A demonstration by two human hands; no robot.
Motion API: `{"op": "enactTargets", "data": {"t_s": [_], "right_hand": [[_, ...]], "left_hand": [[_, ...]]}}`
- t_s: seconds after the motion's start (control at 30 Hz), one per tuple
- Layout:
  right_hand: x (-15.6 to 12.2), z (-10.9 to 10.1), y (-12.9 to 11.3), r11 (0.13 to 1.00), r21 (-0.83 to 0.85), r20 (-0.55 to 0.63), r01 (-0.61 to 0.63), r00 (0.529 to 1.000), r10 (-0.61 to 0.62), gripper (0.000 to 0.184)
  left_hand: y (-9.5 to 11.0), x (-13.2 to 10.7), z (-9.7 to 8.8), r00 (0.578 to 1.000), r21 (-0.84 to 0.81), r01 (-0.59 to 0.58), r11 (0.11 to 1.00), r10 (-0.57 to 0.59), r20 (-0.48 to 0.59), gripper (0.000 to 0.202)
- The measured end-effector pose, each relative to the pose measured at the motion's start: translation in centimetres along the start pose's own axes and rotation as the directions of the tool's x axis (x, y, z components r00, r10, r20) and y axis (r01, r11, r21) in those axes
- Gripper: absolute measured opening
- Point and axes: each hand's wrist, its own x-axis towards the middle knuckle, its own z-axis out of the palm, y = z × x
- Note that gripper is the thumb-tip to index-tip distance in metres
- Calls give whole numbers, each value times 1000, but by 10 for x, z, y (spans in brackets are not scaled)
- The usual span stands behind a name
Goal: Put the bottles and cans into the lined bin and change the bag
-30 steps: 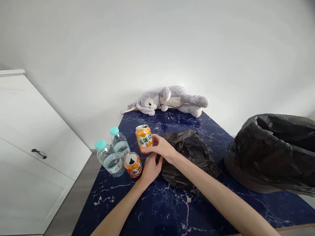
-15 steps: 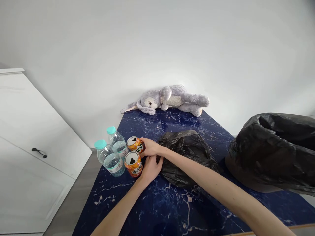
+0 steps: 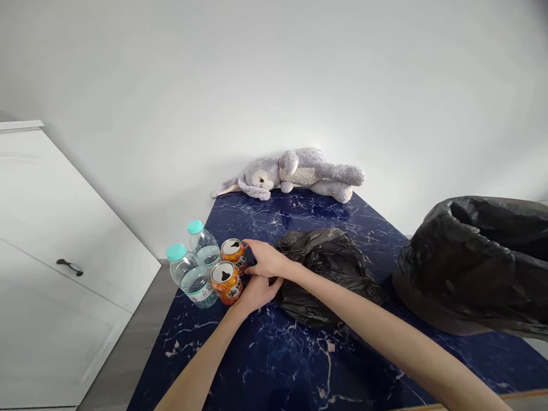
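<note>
Two opened orange drink cans stand upright on the blue marbled tabletop, the front can nearer me and the rear can just behind it. My left hand lies against the right side of the front can, its thumb stretched out to the right and its other fingers partly hidden. Just above it, my right hand is open beside the rear can, thumb and fingers apart, with a gap between palm and can. Left of the cans are two clear bottles with turquoise caps, a front bottle and a rear bottle.
A crumpled black plastic bag lies right of my hands, under my right forearm. Farther right is a bin lined with a black bag. A grey plush rabbit lies at the back by the wall. A white cabinet stands left.
The front can has shifted slightly left, toward the bottles, with my left hand following. My right hand has drawn a little right, away from the rear can, and its fingers have parted from it.
</note>
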Motion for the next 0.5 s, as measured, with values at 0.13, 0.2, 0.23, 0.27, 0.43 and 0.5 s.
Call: {"op": "enactTargets", "data": {"t_s": [0.13,0.2,0.23,0.27,0.43,0.5], "right_hand": [[-59,-46,-8,987,-134,-175,94,978,-117,53],[-95,-66,-4,961,-262,-252,87,955,-155,53],[-114,-73,0,953,-297,-277,59,950,-145,53],[-133,-77,4,951,-308,-306,9,946,-108,52],[-227,-68,26,961,-97,-320,-259,922,216,42],[-257,-60,32,952,-47,-243,-303,928,283,46]], "left_hand": [[12,1,-3,993,19,-22,1000,19,115,24],[24,-2,-5,990,30,-35,999,31,135,28],[31,-4,-6,987,27,-57,998,53,152,29],[38,-7,-6,978,10,-89,996,85,190,27],[62,-20,-2,867,-225,-160,961,246,433,22],[60,-18,0,929,-200,-173,965,227,292,33]]}}
